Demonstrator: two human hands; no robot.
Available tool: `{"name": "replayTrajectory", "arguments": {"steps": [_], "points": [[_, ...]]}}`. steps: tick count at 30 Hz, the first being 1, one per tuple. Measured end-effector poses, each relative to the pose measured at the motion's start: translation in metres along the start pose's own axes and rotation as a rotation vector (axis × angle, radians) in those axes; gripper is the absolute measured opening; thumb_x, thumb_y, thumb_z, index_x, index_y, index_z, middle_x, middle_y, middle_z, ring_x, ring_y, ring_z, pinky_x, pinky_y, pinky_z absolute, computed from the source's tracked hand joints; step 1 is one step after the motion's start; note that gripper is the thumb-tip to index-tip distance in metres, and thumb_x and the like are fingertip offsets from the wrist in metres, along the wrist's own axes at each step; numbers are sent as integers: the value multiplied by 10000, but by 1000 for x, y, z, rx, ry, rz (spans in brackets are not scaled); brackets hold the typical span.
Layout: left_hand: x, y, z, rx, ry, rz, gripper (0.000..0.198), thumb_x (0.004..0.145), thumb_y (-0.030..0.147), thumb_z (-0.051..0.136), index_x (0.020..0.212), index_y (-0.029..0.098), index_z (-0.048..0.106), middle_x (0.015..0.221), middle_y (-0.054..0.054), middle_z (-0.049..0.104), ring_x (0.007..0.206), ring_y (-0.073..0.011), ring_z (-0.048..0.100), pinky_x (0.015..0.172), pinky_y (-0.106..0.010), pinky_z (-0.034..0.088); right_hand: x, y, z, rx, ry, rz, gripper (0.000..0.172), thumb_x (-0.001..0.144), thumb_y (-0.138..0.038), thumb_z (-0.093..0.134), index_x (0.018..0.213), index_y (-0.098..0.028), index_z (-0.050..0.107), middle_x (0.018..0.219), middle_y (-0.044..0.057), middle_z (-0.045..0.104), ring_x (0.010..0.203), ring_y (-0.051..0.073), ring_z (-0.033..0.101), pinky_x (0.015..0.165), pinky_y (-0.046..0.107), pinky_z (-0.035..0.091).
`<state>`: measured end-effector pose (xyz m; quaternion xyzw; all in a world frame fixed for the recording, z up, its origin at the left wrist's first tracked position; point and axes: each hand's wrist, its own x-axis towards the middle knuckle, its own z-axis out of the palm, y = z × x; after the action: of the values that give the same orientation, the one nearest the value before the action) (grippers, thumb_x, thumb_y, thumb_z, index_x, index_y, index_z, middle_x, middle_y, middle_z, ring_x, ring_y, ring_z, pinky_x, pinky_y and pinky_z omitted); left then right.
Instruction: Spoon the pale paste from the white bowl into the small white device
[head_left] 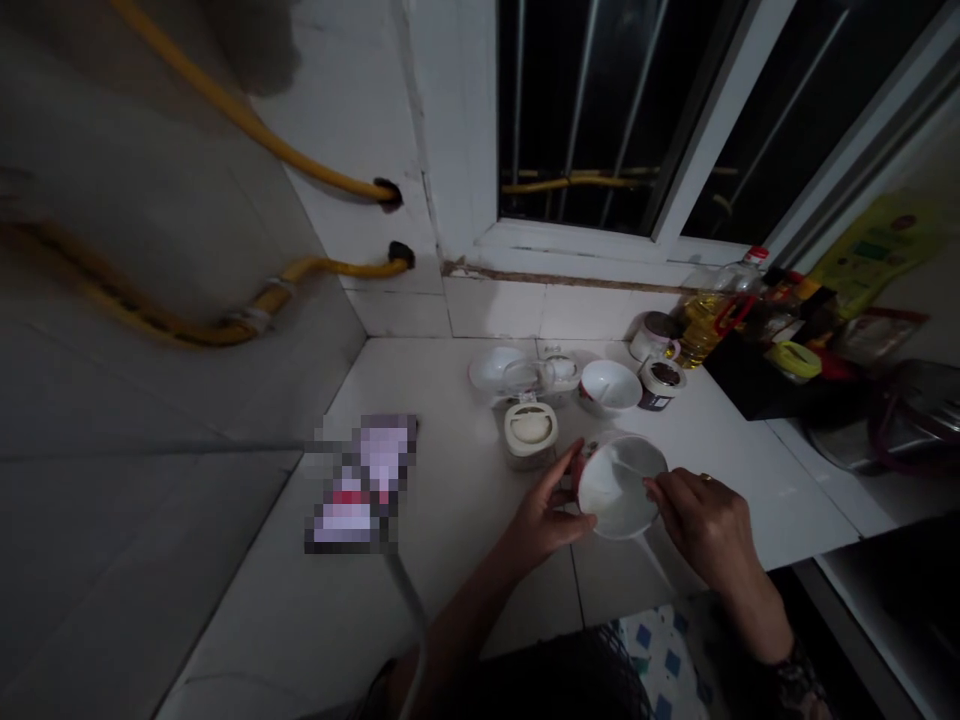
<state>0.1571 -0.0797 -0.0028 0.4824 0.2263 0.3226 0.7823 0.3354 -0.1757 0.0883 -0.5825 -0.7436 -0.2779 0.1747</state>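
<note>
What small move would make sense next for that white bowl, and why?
Probably setting the white bowl down level on the white tile counter, I'd guess. The left hand and right hand hold it tilted at its rim, and resting it flat would steady it, a little apart from the lidded container.

Glossy bowl (619,490), probably ceramic, smooth white tile counter (457,520)

Centre: white bowl (621,488), red patch at its far rim. 6 o'clock: white cloth (664,665) w/ blue diamonds. 10 o'clock: yellow hose (247,130) on grey wall (150,230). 2 o'clock: yellow-green pkt (877,250), black box (757,380), amber oil (697,330), red clip (731,315). White counter tiles (465,540).
</note>
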Motion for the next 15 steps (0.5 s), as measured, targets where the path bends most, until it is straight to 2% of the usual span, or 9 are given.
{"name": "replayTrajectory", "arguments": {"steps": [4, 9, 13, 15], "points": [[-1, 5, 1, 0, -7, 4, 960, 602, 268, 820, 1457, 298, 386, 1490, -108, 425, 916, -173, 617, 719, -227, 534, -4, -3, 0, 125, -99, -94, 386, 1022, -263, 385, 723, -176, 612, 623, 23, 627, 543, 122, 552, 595, 251, 372], [-1, 8, 1, 19, -4, 15, 973, 593, 273, 824, 1460, 279, 383, 1472, -106, 441, 982, -200, 606, 751, -235, 535, -3, -3, 3, 14, 10, 20, 331, 991, -253, 473, 701, -172, 609, 595, 19, 610, 524, 122, 531, 575, 259, 360], [-2, 7, 0, 15, -19, 1, 969, 608, 268, 816, 1468, 274, 369, 1458, -109, 458, 1004, -205, 597, 763, -237, 531, -2, -5, 3, 90, -77, -62, 382, 1014, -262, 412, 706, -178, 620, 600, 19, 622, 528, 119, 549, 580, 255, 367], [-2, 6, 0, 16, -18, 6, 969, 607, 265, 816, 1467, 280, 369, 1461, -108, 455, 997, -200, 597, 765, -240, 532, -6, -4, 2, 110, -74, -22, 390, 1016, -261, 399, 705, -172, 617, 592, 19, 622, 513, 116, 551, 565, 249, 364]]}}
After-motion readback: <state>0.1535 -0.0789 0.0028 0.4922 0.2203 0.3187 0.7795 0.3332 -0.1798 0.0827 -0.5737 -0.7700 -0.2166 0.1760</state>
